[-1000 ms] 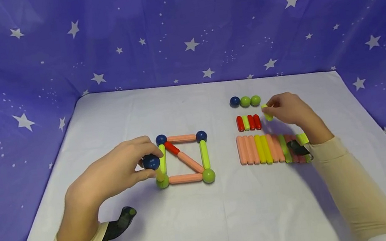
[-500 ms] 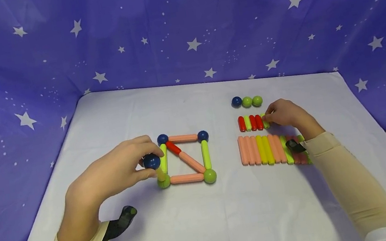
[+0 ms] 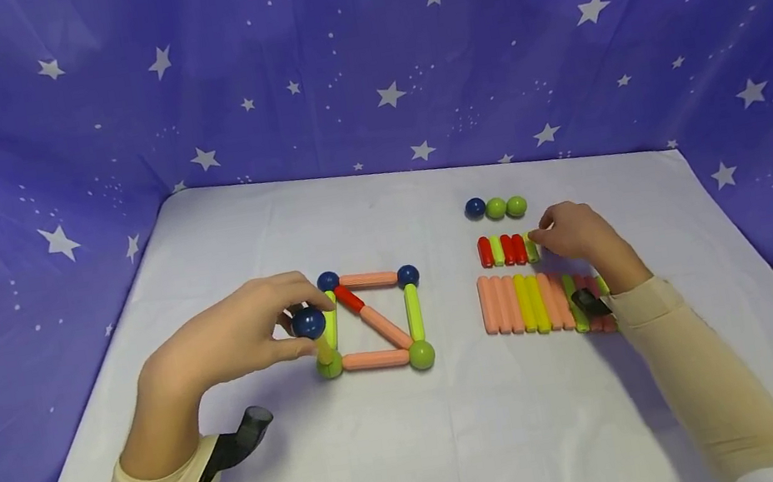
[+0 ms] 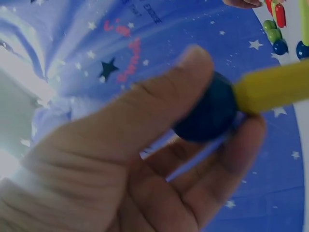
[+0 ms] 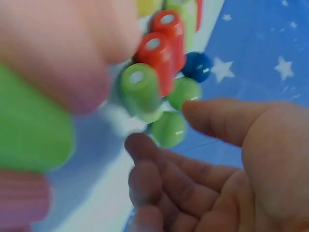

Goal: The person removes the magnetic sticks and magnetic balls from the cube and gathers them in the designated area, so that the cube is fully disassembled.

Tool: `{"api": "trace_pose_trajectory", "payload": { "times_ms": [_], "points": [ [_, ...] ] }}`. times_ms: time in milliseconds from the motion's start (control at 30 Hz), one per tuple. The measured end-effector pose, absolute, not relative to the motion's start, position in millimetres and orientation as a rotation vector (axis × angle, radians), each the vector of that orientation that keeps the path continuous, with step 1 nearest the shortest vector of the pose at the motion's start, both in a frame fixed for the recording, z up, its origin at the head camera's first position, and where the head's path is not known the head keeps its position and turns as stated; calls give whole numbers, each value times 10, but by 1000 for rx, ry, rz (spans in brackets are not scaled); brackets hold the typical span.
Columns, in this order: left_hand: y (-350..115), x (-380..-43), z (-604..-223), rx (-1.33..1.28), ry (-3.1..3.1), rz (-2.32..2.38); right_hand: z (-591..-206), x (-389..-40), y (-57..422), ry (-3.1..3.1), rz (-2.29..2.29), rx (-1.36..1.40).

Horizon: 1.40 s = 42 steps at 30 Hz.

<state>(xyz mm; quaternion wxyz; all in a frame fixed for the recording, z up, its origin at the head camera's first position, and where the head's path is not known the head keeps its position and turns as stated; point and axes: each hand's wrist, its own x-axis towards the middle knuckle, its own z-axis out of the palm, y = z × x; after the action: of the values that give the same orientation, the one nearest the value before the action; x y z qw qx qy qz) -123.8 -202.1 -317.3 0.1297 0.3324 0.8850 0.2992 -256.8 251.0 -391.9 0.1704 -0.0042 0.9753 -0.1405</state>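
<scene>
In the head view my left hand (image 3: 241, 331) pinches a blue ball (image 3: 307, 322) between thumb and fingers. A yellow stick (image 4: 275, 87) is joined to this ball and slants down to a green ball (image 3: 330, 365) at the near left corner of a square frame. The frame has blue and green balls at its corners, with a red stick (image 3: 349, 299) and a pink stick (image 3: 386, 327) across it. Beside the short green stick (image 5: 139, 92) ending a row, my right hand (image 3: 579, 236) has its thumb and fingers apart, holding nothing.
Behind the short red and green sticks (image 3: 507, 250) lie a blue ball (image 3: 476, 208) and two green balls (image 3: 506, 208). Long pink, yellow and green sticks (image 3: 525, 303) lie side by side nearer me, partly under my right wrist. Starry blue cloth (image 3: 358, 60) surrounds the white table (image 3: 450, 450).
My right hand has brought the short green stick down to the right end of the short row and let go of it. The left hand has stayed nearly still.
</scene>
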Motion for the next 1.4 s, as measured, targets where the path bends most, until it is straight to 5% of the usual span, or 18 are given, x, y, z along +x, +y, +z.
{"api": "trace_pose_trajectory", "payload": {
  "times_ms": [433, 867, 1400],
  "points": [
    [-2105, -1709, -3850, 940, 2087, 1166, -3591, -1763, 1394, 2893, -675, -526],
    [-2146, -1779, -4271, 927, 2026, 1189, -3737, -1314, 356, 2479, -1333, -1294],
    [-1997, -1735, -4084, 963, 2173, 1077, -3721, -1304, 70, 2501, -1398, -1167]
  ]
}}
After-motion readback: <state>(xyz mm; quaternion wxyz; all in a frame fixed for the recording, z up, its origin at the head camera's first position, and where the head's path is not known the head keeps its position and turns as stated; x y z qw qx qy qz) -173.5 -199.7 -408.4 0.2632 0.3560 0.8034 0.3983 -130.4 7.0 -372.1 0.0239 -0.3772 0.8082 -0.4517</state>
